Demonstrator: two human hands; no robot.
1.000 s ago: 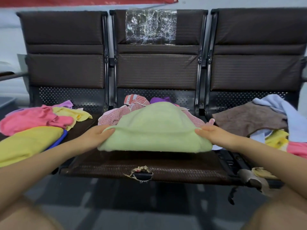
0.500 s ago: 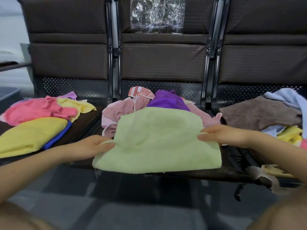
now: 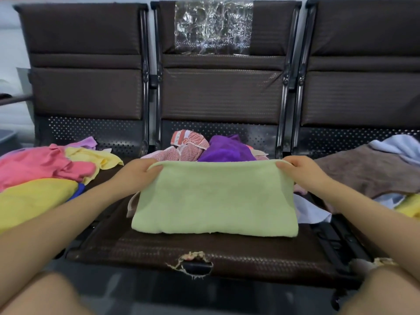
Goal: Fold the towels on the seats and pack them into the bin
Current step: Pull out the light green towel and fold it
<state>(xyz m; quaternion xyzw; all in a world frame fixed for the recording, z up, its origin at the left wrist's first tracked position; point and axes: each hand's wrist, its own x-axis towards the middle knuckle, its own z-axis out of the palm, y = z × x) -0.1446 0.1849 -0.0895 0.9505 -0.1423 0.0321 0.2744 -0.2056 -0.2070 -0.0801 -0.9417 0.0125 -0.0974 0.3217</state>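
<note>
Gripped the green towel (image 3: pixel 214 198) at its top corners, left hand (image 3: pixel 139 172) and right hand (image 3: pixel 300 170) well apart (purple towel (image 3: pixel 226 148) just behind).

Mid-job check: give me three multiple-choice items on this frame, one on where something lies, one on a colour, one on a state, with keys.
1. Where does the green towel lie?
A. on the left seat
B. on the middle seat
C. on the floor

2. What colour is the towel right behind the green towel's far edge, next to the patterned red and white one?
A. purple
B. black
C. orange

3. How are the hands placed?
A. both idle in the lap
B. only one touches a towel
C. each grips a far corner of the green towel

Key: 1 B, it rests on the middle seat cushion. 2 A, the purple towel shows there. 3 C, the left hand and right hand pinch the two far corners.
</note>
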